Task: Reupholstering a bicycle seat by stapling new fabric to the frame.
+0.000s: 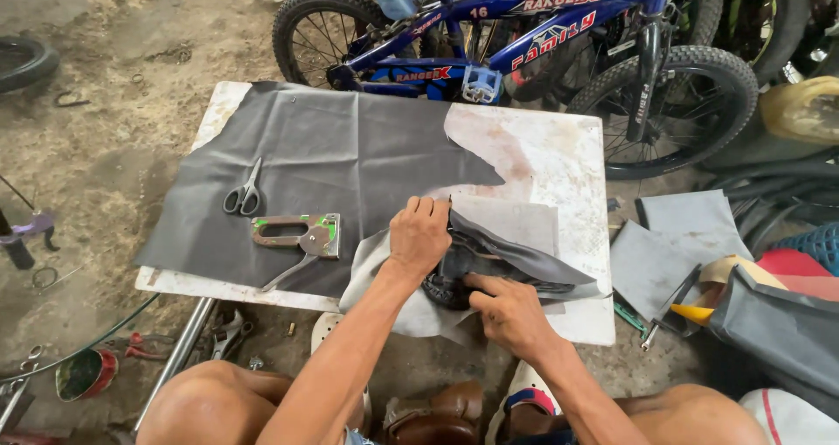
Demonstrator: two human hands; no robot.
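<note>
On the white bench [559, 148] we count one pair of grey-handled scissors [244, 191], one metal staple gun [297, 235], one large dark grey vinyl sheet [350, 148], and behind it one blue bicycle [524, 25].

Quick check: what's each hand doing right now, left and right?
Left hand: closed, pressing the grey cover material over the black saddle.
Right hand: fingers pinching the material's edge at the saddle.

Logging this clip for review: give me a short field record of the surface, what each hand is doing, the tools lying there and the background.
surface: worn white table
left hand: presses grey vinyl cover piece down
right hand: pinches cover edge over black bicycle saddle
tools: grey-handled scissors and metal staple gun, both on large dark grey vinyl sheet
background: blue child's bicycle
</note>
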